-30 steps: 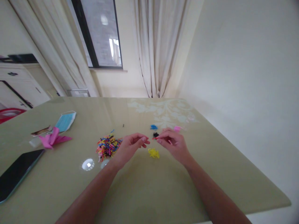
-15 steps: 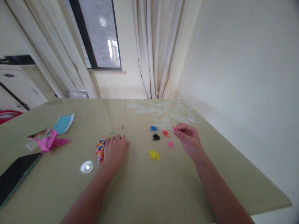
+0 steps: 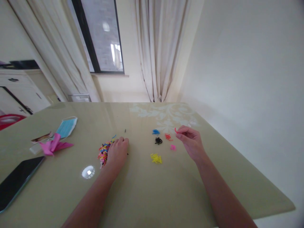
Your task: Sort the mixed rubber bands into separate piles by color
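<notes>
My left hand (image 3: 117, 152) rests palm down on the right side of a mixed pile of small coloured bands (image 3: 104, 151), fingers together and curled onto it. My right hand (image 3: 190, 141) hovers at the right, pinching a red band (image 3: 176, 129) between thumb and fingers. Between the hands lie small sorted heaps: blue bands (image 3: 155, 131), black bands (image 3: 158, 141), red bands (image 3: 168, 136), pink bands (image 3: 173, 147) and yellow bands (image 3: 156, 158).
On the olive table (image 3: 147, 190), at the left, lie a blue face mask (image 3: 66, 126), a pink folded paper (image 3: 52, 145), a card (image 3: 41, 137) and a dark phone (image 3: 16, 182). The wall runs along the table's right edge; curtains and a window stand behind.
My left hand dropped from mid-air onto the mixed pile. My right hand carried the red band from the middle to the right, past the red heap, and holds it there.
</notes>
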`<state>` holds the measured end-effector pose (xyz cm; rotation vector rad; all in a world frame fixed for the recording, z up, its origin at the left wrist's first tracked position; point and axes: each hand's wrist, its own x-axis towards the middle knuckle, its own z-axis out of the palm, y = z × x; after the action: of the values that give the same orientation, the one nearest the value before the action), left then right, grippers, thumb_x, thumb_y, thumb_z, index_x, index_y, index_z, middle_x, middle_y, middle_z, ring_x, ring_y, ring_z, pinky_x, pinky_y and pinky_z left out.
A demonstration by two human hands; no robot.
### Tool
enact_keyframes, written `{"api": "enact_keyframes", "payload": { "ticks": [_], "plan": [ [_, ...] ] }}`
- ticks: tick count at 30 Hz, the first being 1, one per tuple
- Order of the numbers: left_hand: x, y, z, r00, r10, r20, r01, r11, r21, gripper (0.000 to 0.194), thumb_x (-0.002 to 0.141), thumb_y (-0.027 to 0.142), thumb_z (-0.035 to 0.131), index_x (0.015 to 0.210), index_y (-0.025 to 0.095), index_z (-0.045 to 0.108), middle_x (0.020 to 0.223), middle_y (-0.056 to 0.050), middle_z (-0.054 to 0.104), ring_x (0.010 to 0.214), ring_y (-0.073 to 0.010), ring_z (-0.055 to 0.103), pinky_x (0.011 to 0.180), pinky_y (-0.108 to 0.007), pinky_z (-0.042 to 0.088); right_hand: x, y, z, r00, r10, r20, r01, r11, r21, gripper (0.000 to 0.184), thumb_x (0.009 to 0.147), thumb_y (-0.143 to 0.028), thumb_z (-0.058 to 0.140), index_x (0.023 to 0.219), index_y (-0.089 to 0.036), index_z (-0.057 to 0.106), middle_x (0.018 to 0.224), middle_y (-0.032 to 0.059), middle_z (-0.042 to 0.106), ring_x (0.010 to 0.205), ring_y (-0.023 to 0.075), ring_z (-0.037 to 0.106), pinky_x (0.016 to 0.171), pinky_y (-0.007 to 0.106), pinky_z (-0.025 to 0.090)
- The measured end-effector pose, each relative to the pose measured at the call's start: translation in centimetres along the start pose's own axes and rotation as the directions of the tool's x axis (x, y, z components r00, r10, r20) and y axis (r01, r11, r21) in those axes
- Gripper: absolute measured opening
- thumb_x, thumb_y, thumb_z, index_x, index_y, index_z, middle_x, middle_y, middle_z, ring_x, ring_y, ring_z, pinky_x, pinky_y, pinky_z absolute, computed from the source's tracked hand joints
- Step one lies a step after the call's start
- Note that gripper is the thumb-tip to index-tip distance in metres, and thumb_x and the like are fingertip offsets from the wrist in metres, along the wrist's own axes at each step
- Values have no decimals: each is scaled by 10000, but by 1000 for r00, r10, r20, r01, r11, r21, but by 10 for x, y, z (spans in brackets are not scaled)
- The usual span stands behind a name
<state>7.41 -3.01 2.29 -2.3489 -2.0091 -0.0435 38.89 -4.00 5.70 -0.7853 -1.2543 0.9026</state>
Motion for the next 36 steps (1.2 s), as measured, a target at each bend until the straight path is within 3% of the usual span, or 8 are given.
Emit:
{"api": "enact_keyframes", "payload": {
  "ticks": [3,6,12,15,20,23,31,36],
  "plan": [
    [1,-2,2,1000,0,-20,1,1000,0,396,980,80,375,1138,191,721,1151,-140,714,1116,-298,670,918,-387,492,3,5,-6,1000,6,-12,-7,997,-71,137,764,-333,895,795,-249,791,770,2,703,716,149,629,668,280,521],
    [2,-4,3,998,-5,-55,4,1000,-18,394,988,102,387,1160,201,728,1177,-136,718,1138,-305,667,942,-407,490,7,15,-16,998,55,-35,-63,959,-278,188,801,-402,851,848,-224,812,765,24,733,683,158,622,648,291,502],
    [6,-9,3,995,-66,-78,56,990,-128,375,1012,132,397,1201,207,713,1259,-115,706,1063,-271,711,854,-369,515,13,44,-32,995,100,-19,-75,598,-798,141,821,-306,754,774,-192,823,733,68,745,626,175,614,637,302,475],
    [7,-10,4,993,-84,-87,69,985,-157,390,1024,133,371,1187,212,716,1235,-97,730,1029,-266,726,831,-361,517,12,55,-33,990,136,29,-39,474,-880,144,849,-249,715,765,-203,822,791,72,757,655,178,642,663,299,476],
    [8,-11,6,987,-86,-137,55,975,-217,408,1012,124,388,1258,190,707,1342,-106,703,1053,-258,726,834,-346,520,10,63,-32,988,142,56,-1,371,-929,174,870,-212,690,764,-220,827,811,62,751,668,183,643,665,306,459],
    [10,-12,7,987,-72,-146,35,970,-242,380,1018,137,388,1130,177,749,1315,-104,707,1038,-246,724,833,-329,510,10,61,-31,992,119,47,-1,367,-930,173,881,-225,687,796,-218,838,829,62,752,654,175,631,669,308,461],
    [10,-14,-3,985,-146,-90,106,930,-352,217,1000,248,516,984,199,726,1006,-80,784,935,-251,732,804,-326,494,7,50,-18,1000,-16,14,20,486,-874,198,915,-286,679,840,-190,835,802,69,730,636,169,631,667,307,481],
    [12,-20,1,979,-198,-42,149,846,-513,180,979,294,565,935,215,720,888,-53,794,821,-217,738,736,-293,506,0,48,-5,994,-79,74,104,515,-851,226,947,-302,654,846,-202,828,785,61,721,593,159,589,640,306,469]
  ]
}}
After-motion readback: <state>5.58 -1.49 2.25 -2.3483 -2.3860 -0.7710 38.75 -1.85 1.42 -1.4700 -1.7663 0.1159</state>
